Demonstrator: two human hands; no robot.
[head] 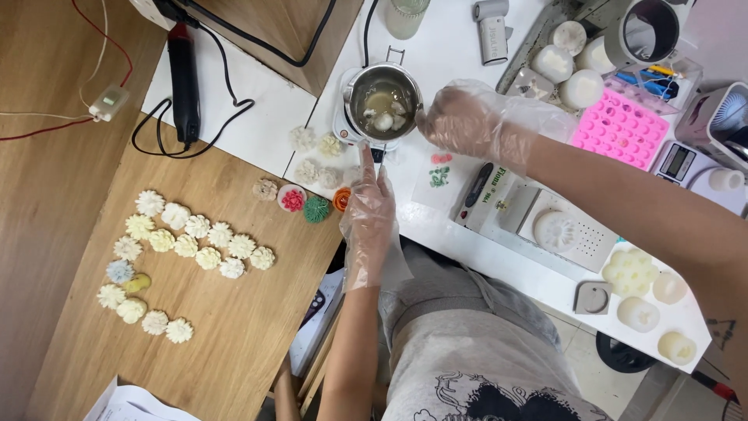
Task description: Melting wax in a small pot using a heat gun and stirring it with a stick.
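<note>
A small steel melting pot [382, 101] is seen on the white surface [436, 54], with pale lumps not yet fully melted in cloudy liquid. The gloved right hand [460, 118] is loosely curled at the pot's rim, apparently holding nothing; the gloved left hand [368, 214] is flat and open, just below the pot. Many finished flower-shaped pieces [187, 245] are laid out on the wooden surface [234, 327].
</note>
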